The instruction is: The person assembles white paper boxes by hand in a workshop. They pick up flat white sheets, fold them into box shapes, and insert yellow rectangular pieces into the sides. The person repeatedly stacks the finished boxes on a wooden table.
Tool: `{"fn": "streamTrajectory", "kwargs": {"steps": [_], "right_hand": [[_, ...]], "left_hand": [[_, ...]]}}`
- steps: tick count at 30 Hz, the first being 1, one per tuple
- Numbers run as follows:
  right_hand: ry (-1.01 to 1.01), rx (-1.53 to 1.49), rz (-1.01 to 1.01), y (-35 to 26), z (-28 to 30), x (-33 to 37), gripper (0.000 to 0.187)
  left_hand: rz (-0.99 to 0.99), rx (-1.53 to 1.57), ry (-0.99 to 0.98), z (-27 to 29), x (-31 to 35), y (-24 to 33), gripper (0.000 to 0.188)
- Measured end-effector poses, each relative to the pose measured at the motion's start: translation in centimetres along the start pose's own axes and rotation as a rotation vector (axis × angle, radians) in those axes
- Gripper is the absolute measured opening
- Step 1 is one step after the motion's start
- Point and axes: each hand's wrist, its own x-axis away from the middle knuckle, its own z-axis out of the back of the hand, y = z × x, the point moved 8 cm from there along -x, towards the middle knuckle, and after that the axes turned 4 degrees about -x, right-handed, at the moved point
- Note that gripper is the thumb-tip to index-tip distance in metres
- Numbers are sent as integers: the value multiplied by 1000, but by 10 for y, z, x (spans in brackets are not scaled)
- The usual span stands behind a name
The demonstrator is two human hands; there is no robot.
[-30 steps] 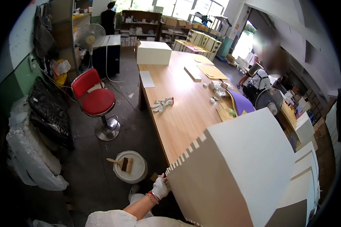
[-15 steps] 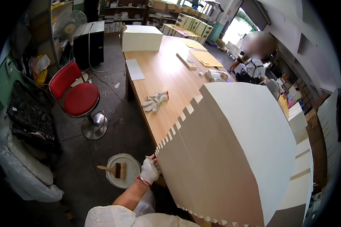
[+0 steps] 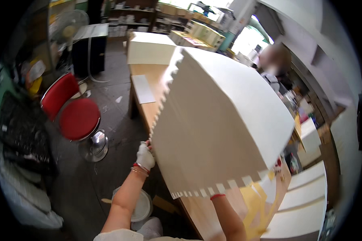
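Observation:
A large white box (image 3: 221, 120) with notched, finger-jointed edges is held up in front of me, tilted over the long wooden table (image 3: 147, 74). My left hand (image 3: 145, 156), in a white glove, grips its lower left edge. My right forearm goes up under the box's bottom edge, and my right hand itself is hidden behind the box.
A red swivel chair (image 3: 74, 114) stands left of the table. A white bucket with a brush (image 3: 138, 205) sits on the floor by my feet. Another white box (image 3: 151, 48) rests at the table's far end. A person (image 3: 275, 70) sits beyond the box. White panels (image 3: 305, 201) are stacked at right.
The box has come up and closer to me, now covering most of the table. My left hand has moved up with its edge, and the gloves on the table are now hidden.

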Motion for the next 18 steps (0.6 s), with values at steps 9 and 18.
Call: {"fn": "streamTrajectory", "kwargs": {"steps": [9,18], "right_hand": [[101,271,-20,33,-15,-67,55],[792,1219,568,-82,359,139,73]], "left_hand": [[-64,-218,-472,36,-70,65,34],[-1020,-1369,-753,94,218,-109,75]]}}
